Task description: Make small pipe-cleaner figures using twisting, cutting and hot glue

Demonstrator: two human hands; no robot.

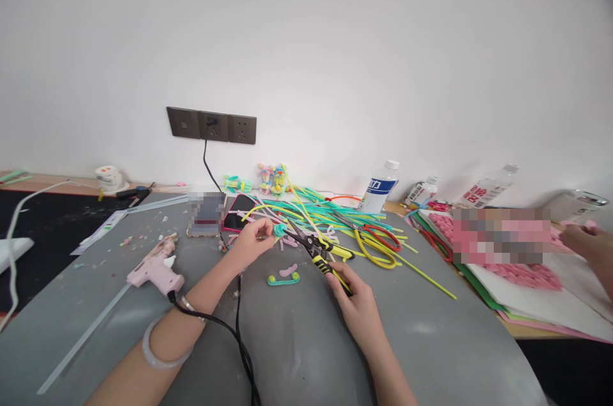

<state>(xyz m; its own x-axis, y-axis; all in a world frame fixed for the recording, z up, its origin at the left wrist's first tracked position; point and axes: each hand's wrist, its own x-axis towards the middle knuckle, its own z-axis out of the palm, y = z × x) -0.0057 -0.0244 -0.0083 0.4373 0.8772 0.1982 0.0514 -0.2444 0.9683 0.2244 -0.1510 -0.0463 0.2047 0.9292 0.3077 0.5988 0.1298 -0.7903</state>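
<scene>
Between its fingertips my left hand point(256, 241) pinches a small teal coiled piece of pipe cleaner point(279, 230). My right hand point(353, 301) is wrapped round the yellow and black handles of a pair of pliers point(320, 254). The jaws point up and left, with their tip close to the teal coil; whether they touch it I cannot tell. Below the coil, a teal strip with yellow curled ends point(284, 280) lies on the grey table, beside a short lilac piece point(288, 270). Behind both hands spreads a heap of teal, yellow and lilac pipe cleaners point(311, 205).
A pink glue gun point(156, 272) rests at left, its black cord point(225, 323) running under my left forearm. Red and yellow scissors point(376, 246) lie right of the pliers. A bottle point(379, 189) and small pipe-cleaner figures point(272, 179) stand near the wall. Another person's hand point(589, 243) is at far right.
</scene>
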